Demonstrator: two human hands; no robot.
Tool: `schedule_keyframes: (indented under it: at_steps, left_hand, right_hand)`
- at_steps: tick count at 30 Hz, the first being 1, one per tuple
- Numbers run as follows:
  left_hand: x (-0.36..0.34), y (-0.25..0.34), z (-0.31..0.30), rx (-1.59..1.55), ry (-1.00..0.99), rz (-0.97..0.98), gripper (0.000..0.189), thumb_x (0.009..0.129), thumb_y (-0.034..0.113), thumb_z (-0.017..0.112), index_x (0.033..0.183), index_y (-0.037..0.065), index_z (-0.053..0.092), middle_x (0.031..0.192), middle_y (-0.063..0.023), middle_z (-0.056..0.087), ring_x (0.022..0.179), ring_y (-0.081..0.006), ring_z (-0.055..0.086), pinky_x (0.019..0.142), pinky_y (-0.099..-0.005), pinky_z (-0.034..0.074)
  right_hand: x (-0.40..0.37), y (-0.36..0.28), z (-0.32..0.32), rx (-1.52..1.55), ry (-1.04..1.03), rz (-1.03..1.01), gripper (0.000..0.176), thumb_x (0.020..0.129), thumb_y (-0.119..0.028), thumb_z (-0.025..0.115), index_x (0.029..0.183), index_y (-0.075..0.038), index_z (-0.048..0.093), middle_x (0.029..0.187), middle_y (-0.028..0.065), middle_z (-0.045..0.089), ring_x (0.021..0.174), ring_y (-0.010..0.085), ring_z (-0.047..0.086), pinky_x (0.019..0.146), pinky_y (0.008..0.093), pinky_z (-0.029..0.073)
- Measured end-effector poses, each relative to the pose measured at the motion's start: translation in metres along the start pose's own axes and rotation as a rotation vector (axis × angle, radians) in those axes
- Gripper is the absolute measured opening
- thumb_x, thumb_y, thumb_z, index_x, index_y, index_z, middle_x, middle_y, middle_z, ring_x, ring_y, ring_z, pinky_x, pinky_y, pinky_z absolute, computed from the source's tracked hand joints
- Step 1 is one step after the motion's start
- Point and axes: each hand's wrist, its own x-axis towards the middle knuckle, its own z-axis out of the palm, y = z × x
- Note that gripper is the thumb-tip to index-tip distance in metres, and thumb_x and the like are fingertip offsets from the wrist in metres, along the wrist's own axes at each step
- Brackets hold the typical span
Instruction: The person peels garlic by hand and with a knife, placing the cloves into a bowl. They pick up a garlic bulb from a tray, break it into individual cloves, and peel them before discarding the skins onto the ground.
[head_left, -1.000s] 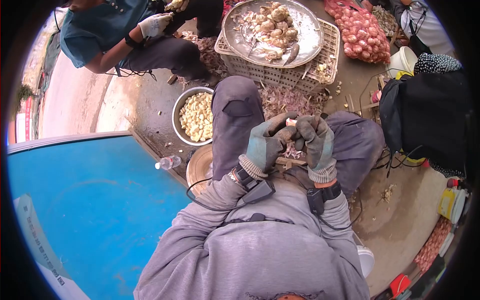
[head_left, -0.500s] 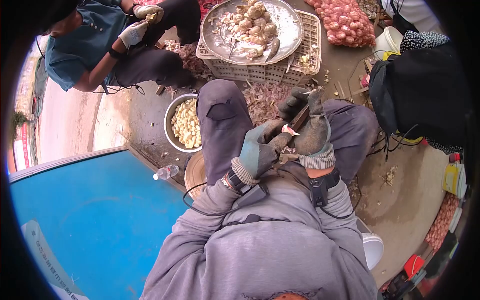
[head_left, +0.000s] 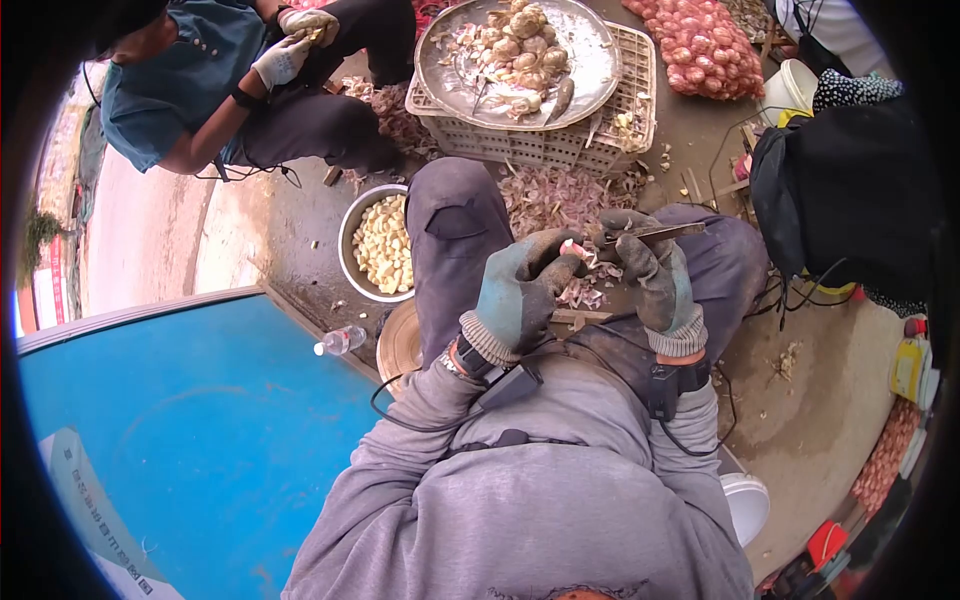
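My left hand point(head_left: 522, 290), in a grey-blue glove with dark fingers, is closed on a pinkish-white garlic clove point(head_left: 572, 250) between thumb and fingers. My right hand point(head_left: 658, 275), gloved as well, grips a knife point(head_left: 672, 233) whose blade points off to the right. The two hands are apart, above my lap. Beneath and beyond them, garlic skins point(head_left: 560, 200) cover the ground between my knees. A metal bowl point(head_left: 348, 232) of peeled cloves stands left of my knee. Garlic bulbs point(head_left: 525, 50) lie on a round tray point(head_left: 440, 80) ahead.
The tray rests on an upturned plastic crate point(head_left: 560, 150). A co-worker point(head_left: 180, 90) in gloves sits at the upper left. A net sack of garlic point(head_left: 700, 50) lies at upper right, near a black bag point(head_left: 850, 190). A blue board point(head_left: 200, 420) and a bottle point(head_left: 342, 340) are at left.
My right hand has moved right, away from my left hand, and the knife has swung from slanting near the clove to nearly level. The clove stays in my left hand.
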Motion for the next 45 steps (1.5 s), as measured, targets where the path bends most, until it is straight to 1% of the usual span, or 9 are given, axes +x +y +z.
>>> schedule_keyframes:
  at_steps: [3, 10, 13, 16, 24, 30, 35, 42, 45]
  left_hand:
    - [0.007, -0.005, 0.0, -0.144, -0.034, -0.233, 0.02, 0.099, 0.007, 0.067, 0.116, -0.003, 0.068, 0.101, -0.0072, 0.073, 0.092, -0.0097, 0.067, 0.081, -0.0248, 0.053]
    - [0.012, -0.009, 0.002, -0.013, -0.025, -0.119, 0.02, 0.098, 0.005, 0.068, 0.116, -0.003, 0.069, 0.097, -0.0069, 0.074, 0.09, -0.009, 0.065, 0.081, -0.0258, 0.052]
    - [0.017, -0.012, 0.002, 0.19, 0.042, 0.088, 0.019, 0.092, 0.007, 0.072, 0.11, 0.004, 0.07, 0.078, -0.0171, 0.066, 0.064, -0.0241, 0.064, 0.062, -0.0324, 0.05]
    - [0.014, -0.01, -0.001, 0.207, -0.02, -0.026, 0.023, 0.094, 0.003, 0.07, 0.117, -0.001, 0.069, 0.095, -0.0152, 0.073, 0.085, -0.0105, 0.067, 0.077, -0.0279, 0.054]
    - [0.013, -0.018, -0.002, 0.115, -0.004, 0.113, 0.023, 0.094, 0.006, 0.072, 0.115, -0.002, 0.069, 0.095, -0.0148, 0.073, 0.084, -0.0136, 0.068, 0.076, -0.0298, 0.054]
    - [0.017, -0.02, -0.002, -0.136, -0.083, -0.055, 0.023, 0.097, 0.01, 0.068, 0.118, -0.002, 0.07, 0.095, -0.0043, 0.073, 0.078, -0.0102, 0.065, 0.068, -0.0262, 0.052]
    - [0.017, -0.01, -0.007, -0.51, -0.123, -0.501, 0.027, 0.1, 0.012, 0.063, 0.123, 0.001, 0.069, 0.088, 0.0019, 0.069, 0.056, -0.0001, 0.046, 0.048, -0.0185, 0.033]
    - [0.015, -0.014, -0.001, -0.397, -0.082, -0.281, 0.033, 0.098, 0.011, 0.065, 0.129, 0.002, 0.066, 0.096, -0.001, 0.071, 0.056, -0.0004, 0.047, 0.047, -0.0185, 0.033]
    - [0.014, -0.01, -0.003, -0.491, -0.094, -0.369, 0.033, 0.097, 0.01, 0.068, 0.128, 0.0, 0.065, 0.102, -0.004, 0.072, 0.065, -0.0034, 0.057, 0.054, -0.0196, 0.041]
  right_hand:
    - [-0.001, -0.006, 0.005, 0.073, 0.021, -0.026, 0.041, 0.099, -0.021, 0.07, 0.132, 0.001, 0.062, 0.118, 0.006, 0.07, 0.1, 0.0109, 0.066, 0.089, 0.027, 0.054]
    - [0.005, -0.017, 0.029, -0.038, 0.093, -0.061, 0.034, 0.095, -0.007, 0.072, 0.125, 0.005, 0.063, 0.109, 0.0091, 0.071, 0.094, 0.0146, 0.069, 0.084, 0.0274, 0.058]
    - [0.012, -0.004, 0.028, 0.059, 0.097, -0.085, 0.029, 0.093, 0.001, 0.071, 0.121, 0.006, 0.065, 0.108, 0.0119, 0.071, 0.094, 0.0183, 0.071, 0.083, 0.0287, 0.06]
    - [0.015, 0.001, 0.026, 0.15, 0.105, -0.074, 0.026, 0.092, 0.005, 0.069, 0.118, 0.008, 0.065, 0.105, 0.0141, 0.072, 0.093, 0.0217, 0.072, 0.082, 0.0308, 0.062]
    - [0.015, -0.003, 0.018, 0.12, 0.064, 0.019, 0.023, 0.096, -0.009, 0.07, 0.115, 0.005, 0.068, 0.099, 0.0119, 0.075, 0.085, 0.0186, 0.074, 0.074, 0.0308, 0.063]
    - [0.015, -0.007, 0.014, 0.124, 0.053, 0.022, 0.024, 0.097, -0.012, 0.07, 0.114, 0.006, 0.068, 0.097, 0.0117, 0.074, 0.083, 0.0189, 0.074, 0.071, 0.0314, 0.063]
    - [0.014, 0.012, 0.004, 0.182, 0.135, -0.001, 0.028, 0.096, -0.017, 0.071, 0.113, 0.006, 0.069, 0.091, 0.0119, 0.073, 0.072, 0.0174, 0.071, 0.063, 0.0294, 0.059]
    - [0.012, 0.008, 0.009, 0.097, 0.141, -0.013, 0.028, 0.098, -0.018, 0.069, 0.112, 0.006, 0.069, 0.088, 0.0108, 0.073, 0.072, 0.016, 0.07, 0.064, 0.0293, 0.058]
    - [0.012, 0.0, 0.018, 0.06, 0.112, -0.019, 0.027, 0.099, -0.018, 0.068, 0.113, 0.006, 0.068, 0.089, 0.0103, 0.073, 0.073, 0.0158, 0.07, 0.065, 0.0288, 0.058]
